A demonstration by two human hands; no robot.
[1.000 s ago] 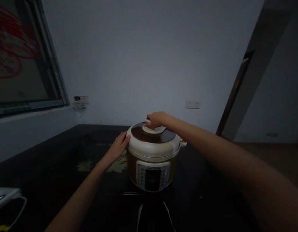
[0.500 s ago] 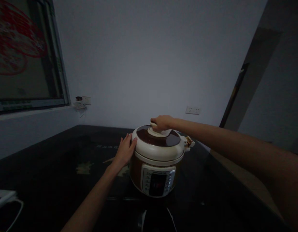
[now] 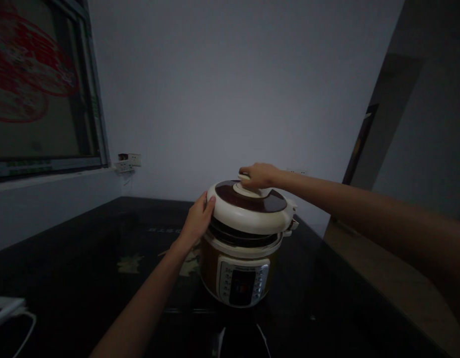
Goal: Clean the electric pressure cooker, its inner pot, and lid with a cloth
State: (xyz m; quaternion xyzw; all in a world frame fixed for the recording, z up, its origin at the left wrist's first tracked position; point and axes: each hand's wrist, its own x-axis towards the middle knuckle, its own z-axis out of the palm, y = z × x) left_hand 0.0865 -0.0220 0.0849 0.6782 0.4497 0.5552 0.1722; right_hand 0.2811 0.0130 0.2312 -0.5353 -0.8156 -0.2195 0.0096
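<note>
A glossy black table (image 3: 312, 283) carries a cooker (image 3: 242, 288), upright on its base. From the cooker, faint lettering (image 3: 165, 229) marks the table at ten o'clock and a pale leaf pattern (image 3: 129, 264) at nine; between eight and nine lies a white box (image 3: 6, 309) with a white cord (image 3: 33, 322).

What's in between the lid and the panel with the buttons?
Going down from the lid, the head view shows a dark band, then a pale rim, then the button panel.

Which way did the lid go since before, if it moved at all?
Yes, up: before, the lid sat down on the cooker; now it is raised, with a dark gap showing between them at the front.
</note>
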